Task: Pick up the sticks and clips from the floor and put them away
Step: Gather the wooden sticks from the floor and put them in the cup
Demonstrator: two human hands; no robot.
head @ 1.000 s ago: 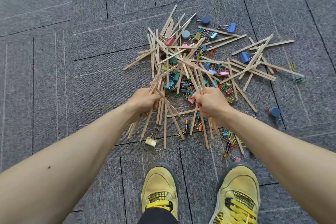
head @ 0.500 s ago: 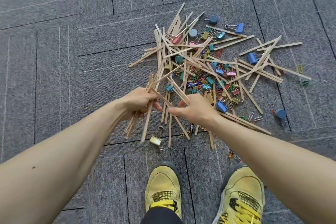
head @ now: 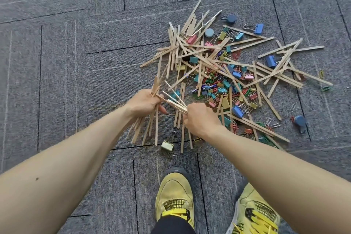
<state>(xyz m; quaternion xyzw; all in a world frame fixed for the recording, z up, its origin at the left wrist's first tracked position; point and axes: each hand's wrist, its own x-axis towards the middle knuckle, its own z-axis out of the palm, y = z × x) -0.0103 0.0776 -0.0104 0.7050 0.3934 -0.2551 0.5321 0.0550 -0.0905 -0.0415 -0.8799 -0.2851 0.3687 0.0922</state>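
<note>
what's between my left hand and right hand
A few wooden sticks span the gap from left hand to right hand, seen in the head view.

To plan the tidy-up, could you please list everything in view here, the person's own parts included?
loose sticks: many, pale wood, crisscrossed on the carpet ahead
stick bundle: one, pale wood, in left grip
few sticks: pale wood, in right grip
binder clips: many, blue, teal, pink, yellow, among loose sticks
gold binder clip: one, alone near the shoes
paper clips: many, mixed colours, mid-pile and scattered right
round blue pieces: three, top and right of pile
carpet: grey tiles, under everything
shoes: two, yellow, bottom edge
left grip: one, holds the stick bundle
right grip: one, holds the few sticks
</note>
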